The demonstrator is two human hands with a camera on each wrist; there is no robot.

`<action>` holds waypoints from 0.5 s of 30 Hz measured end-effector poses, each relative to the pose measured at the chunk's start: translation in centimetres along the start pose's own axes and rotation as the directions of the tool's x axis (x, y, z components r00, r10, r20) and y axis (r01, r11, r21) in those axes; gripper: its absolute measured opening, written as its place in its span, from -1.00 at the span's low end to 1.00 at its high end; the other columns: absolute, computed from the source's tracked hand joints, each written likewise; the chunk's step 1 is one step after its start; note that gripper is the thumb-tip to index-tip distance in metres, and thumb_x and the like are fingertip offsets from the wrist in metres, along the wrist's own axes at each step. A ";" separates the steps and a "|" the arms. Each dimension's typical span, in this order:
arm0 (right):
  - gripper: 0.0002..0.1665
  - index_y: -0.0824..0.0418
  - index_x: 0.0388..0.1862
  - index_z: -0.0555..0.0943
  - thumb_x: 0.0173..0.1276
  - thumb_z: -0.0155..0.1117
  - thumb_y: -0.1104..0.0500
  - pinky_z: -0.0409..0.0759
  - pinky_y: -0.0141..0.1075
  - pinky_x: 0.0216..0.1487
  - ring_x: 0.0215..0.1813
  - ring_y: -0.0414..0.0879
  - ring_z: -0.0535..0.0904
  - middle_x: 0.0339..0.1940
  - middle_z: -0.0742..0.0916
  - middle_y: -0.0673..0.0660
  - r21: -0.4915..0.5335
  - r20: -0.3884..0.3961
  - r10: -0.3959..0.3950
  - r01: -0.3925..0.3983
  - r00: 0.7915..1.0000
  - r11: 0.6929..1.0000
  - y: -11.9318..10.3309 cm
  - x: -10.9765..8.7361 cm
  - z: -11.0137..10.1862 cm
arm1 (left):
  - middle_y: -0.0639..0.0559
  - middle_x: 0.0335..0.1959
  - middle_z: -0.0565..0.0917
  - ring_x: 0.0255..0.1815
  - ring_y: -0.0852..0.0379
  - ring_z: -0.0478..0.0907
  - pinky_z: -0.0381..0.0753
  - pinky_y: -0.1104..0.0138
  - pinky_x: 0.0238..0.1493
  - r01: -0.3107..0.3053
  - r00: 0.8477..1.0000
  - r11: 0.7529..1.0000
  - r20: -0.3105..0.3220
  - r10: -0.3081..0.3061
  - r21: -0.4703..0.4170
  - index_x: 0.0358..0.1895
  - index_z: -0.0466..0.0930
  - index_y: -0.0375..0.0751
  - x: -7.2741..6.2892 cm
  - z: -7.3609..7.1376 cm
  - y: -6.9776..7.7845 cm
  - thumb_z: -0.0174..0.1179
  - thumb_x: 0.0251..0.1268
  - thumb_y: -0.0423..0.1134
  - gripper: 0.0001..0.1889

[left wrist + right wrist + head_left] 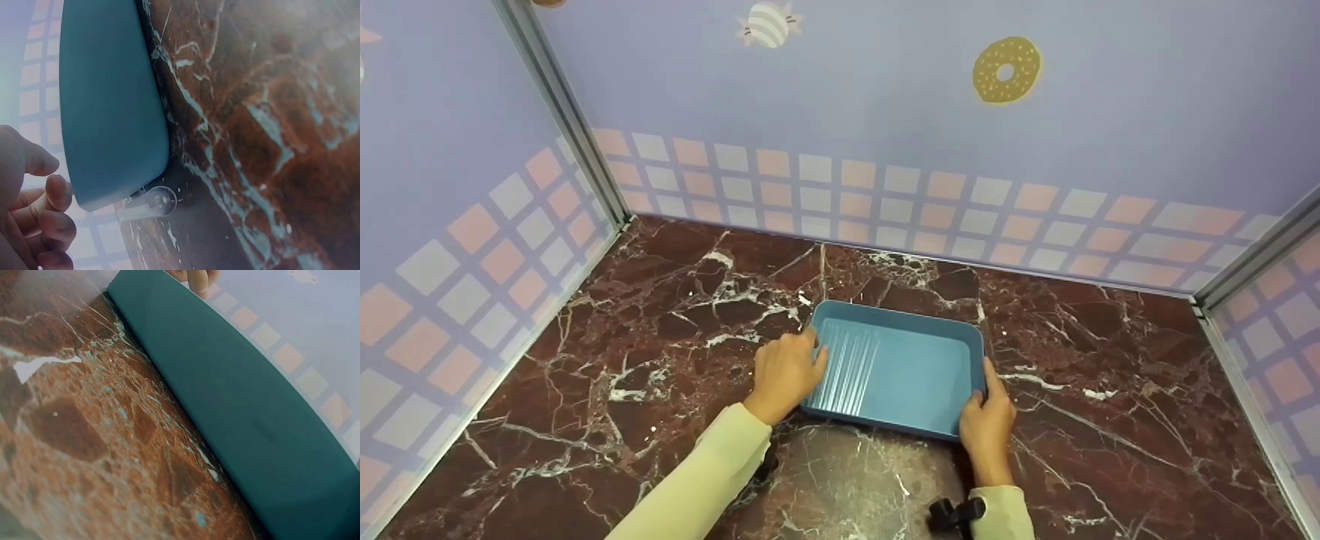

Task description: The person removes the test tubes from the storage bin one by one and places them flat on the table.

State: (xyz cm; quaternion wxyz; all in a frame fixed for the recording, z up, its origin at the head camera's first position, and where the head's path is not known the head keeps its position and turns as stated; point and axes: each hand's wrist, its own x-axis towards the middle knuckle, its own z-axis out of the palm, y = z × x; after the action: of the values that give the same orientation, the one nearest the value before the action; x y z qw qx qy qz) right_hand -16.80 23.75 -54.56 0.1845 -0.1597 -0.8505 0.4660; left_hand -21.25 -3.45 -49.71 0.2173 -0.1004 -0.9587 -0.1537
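A shallow blue plastic tray lies on the dark red marble-patterned tabletop, slightly angled, with raised ribs across its left part. My left hand grips its left side, thumb over the rim and fingers along the outer wall. Curled fingers of the left hand show near a corner of the tray in the left wrist view. At the near right corner, my right hand holds the right wall, thumb at the rim. The right wrist view is mostly the tray's outer wall; fingers show above its rim.
The tabletop is bounded by a lilac back wall with pink and white squares, and by side panels on metal posts. A black strapped device sits at the right wrist. A small clear rounded shape shows beside the tray.
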 end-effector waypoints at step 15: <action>-0.34 0.30 0.40 0.34 0.30 -0.12 0.52 0.29 0.10 0.37 0.41 0.31 0.32 0.35 0.45 0.44 0.013 -0.011 -0.020 0.020 1.000 1.000 -0.1 0.0 0.1 | -0.02 -0.73 0.60 -0.84 0.13 0.30 0.17 0.28 -0.81 -0.050 0.998 0.998 0.024 0.051 -0.026 -0.44 0.62 -0.10 -0.1 0.1 1.0 0.26 0.16 -0.15 -0.87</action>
State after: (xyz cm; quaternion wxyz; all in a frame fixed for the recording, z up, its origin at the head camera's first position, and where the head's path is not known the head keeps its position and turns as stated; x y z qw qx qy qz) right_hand -16.82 23.66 -54.51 0.1947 -0.1524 -0.8479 0.4690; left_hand -20.96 -2.51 -49.57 0.2080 -0.1294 -0.9564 -0.1592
